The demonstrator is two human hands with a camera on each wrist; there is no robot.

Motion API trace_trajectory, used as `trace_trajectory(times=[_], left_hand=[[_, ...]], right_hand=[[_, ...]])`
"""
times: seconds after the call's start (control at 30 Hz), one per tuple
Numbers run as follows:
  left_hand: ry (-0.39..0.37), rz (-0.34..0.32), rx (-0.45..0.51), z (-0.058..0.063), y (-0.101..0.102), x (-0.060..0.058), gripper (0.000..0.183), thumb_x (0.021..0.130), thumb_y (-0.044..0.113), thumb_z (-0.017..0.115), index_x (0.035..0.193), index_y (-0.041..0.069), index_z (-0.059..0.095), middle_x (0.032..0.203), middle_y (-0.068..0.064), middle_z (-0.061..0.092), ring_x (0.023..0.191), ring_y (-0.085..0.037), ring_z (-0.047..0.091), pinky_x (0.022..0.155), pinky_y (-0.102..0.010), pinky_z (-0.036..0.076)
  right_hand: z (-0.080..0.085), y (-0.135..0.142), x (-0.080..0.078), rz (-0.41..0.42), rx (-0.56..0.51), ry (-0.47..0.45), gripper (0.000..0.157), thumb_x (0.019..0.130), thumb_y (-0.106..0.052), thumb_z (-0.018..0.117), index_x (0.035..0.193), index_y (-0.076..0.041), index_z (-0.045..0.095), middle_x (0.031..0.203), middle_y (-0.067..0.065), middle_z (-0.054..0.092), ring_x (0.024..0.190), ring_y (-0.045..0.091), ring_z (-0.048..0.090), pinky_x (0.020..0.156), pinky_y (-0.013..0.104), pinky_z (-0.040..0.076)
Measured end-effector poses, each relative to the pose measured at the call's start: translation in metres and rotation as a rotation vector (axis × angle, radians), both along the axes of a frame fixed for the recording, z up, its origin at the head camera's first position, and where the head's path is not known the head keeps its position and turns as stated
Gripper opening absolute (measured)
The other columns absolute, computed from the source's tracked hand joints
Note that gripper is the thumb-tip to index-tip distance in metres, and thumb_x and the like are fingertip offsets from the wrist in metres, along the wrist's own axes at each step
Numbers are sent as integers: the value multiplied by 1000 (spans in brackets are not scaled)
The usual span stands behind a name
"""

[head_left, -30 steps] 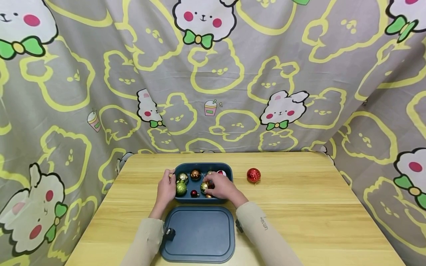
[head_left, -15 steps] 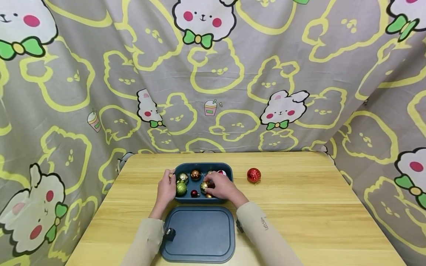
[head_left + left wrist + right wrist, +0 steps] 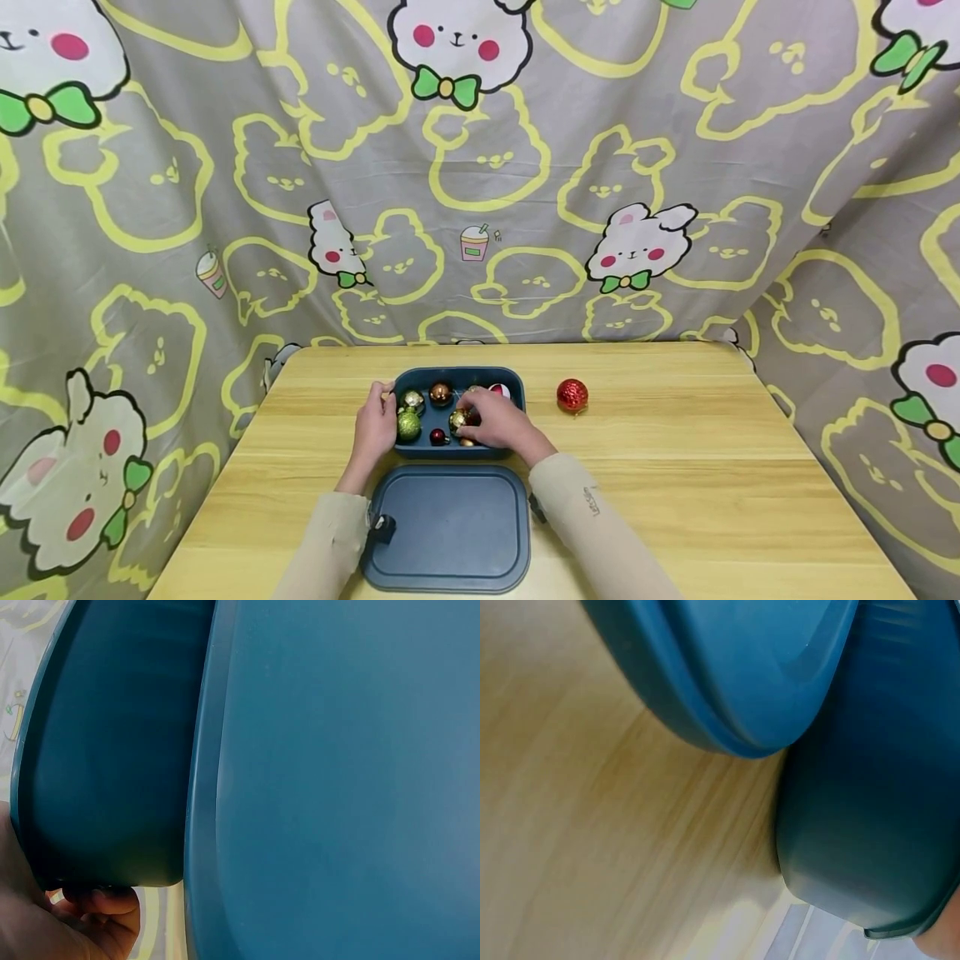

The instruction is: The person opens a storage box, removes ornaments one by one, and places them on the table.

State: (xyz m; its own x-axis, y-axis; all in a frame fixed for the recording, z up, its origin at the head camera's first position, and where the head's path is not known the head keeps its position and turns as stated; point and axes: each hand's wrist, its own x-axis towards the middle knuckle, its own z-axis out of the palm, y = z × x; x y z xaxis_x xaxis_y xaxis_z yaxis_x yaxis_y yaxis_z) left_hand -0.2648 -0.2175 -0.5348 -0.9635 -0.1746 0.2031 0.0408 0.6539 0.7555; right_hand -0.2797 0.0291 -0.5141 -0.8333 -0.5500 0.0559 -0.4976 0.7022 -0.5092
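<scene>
A dark blue box holds several Christmas baubles. My left hand grips its left end; in the left wrist view the fingers curl against the box's end wall. Inside the box, my right hand pinches a shiny gold bauble, partly covered by the fingers. To the left lie a green glitter bauble, a pale gold bauble, a copper bauble and a small dark red bauble. A red and white bauble shows behind the right hand. Other baubles there are partly hidden.
The box's blue lid lies flat on the wooden table in front of the box, between the forearms. A red bauble sits right of the box. A patterned curtain hangs behind and along both sides.
The right hand has shifted very slightly to the left with the gold bauble. The left hand, box and lid have stayed in place.
</scene>
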Motion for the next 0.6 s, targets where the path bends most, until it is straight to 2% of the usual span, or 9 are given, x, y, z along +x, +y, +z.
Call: trace_trajectory(times=[0.27, 0.6], left_hand=[[15, 2, -2, 0, 0, -1, 27, 111, 12, 46, 134, 5, 56, 76, -11, 56, 66, -20, 49, 64, -35, 39], [9, 2, 4, 0, 1, 1, 27, 110, 12, 46, 135, 5, 56, 74, -9, 53, 63, -20, 46, 62, -34, 37]], right_hand=[[0, -1, -2, 3, 3, 4, 32, 95, -31, 78, 120, -14, 69, 119, 2, 68, 99, 14, 64, 94, 35, 55], [-2, 1, -1, -21, -70, 7, 34, 95, -30, 77, 123, -13, 68, 120, 3, 67, 101, 15, 66, 94, 35, 56]])
